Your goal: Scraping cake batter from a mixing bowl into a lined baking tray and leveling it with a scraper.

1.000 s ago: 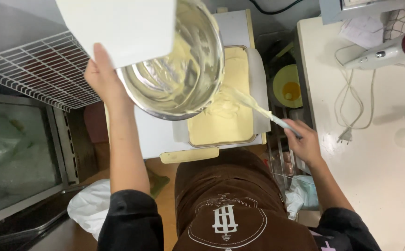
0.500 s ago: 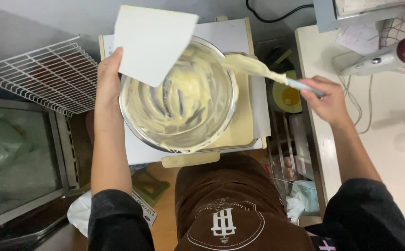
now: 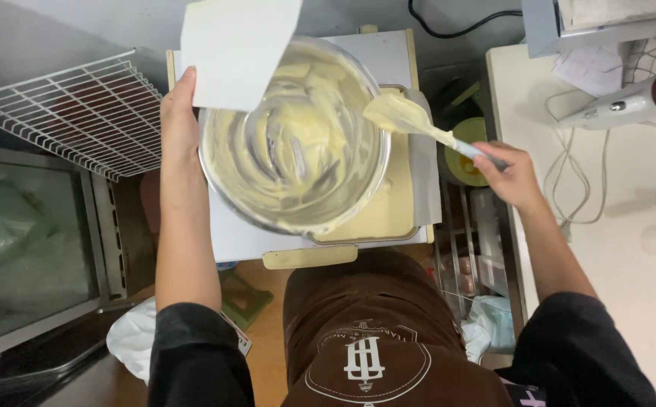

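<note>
1. The left hand (image 3: 178,124) holds the rim of a shiny metal bowl (image 3: 295,136) in the top middle of the frame. The fingers wrap the left edge of the bowl.
2. The bowl is tipped so we can see inside. It is smeared with pale yellow batter.
3. The right hand (image 3: 515,172) is closed around the handle of a spatula (image 3: 418,124), at the right of the middle.
4. The spatula blade has batter on it. It is at the right rim of the bowl, just above the tray.
5. Under the bowl is a tray (image 3: 388,218) with yellow batter in it. It is lined with white paper.
6. The tray sits on a white board (image 3: 230,234).
7. A white card (image 3: 237,49) sticks up at the top, just in front of the bowl's left side.
8. A white wire rack (image 3: 71,113) is in the upper left.
9. A white hand mixer (image 3: 622,105) with a dark red end lies on the table (image 3: 644,264) in the upper right. Its cord is near it.
10. A small yellow cup (image 3: 465,151) is between the tray and the table.
11. The person wears a brown apron (image 3: 373,332) at the bottom middle.
</note>
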